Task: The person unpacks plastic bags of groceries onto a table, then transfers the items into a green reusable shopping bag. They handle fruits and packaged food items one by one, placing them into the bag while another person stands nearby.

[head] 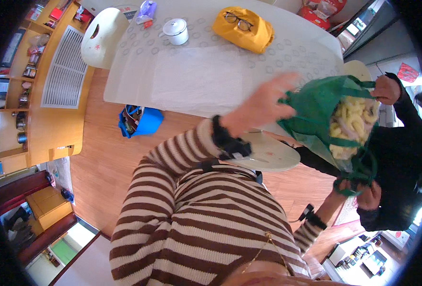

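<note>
A green fabric tote bag (311, 103) hangs tilted at my right, beside the table edge. Through its mouth show pale yellow, curved pieces (352, 118) in clear plastic; their exact kind is unclear. My left hand (262, 102), blurred, is at the bag's left side with its fingers spread; whether it touches the fabric I cannot tell. At the lower strap (366, 168) is my right hand (341, 188), closed around it and partly covered by it. Another person in black grips the upper strap with one hand (386, 90); the other hand (370, 196) is beside mine.
On the pale table (196, 78) are a white lidded enamel mug (175, 32), a yellow cloth bundle (248, 34) with eyeglasses (237, 21) on it, and a purple packet (146, 12). A blue bag (148, 121) stands on the floor. Stools (268, 152) (103, 39) flank the table.
</note>
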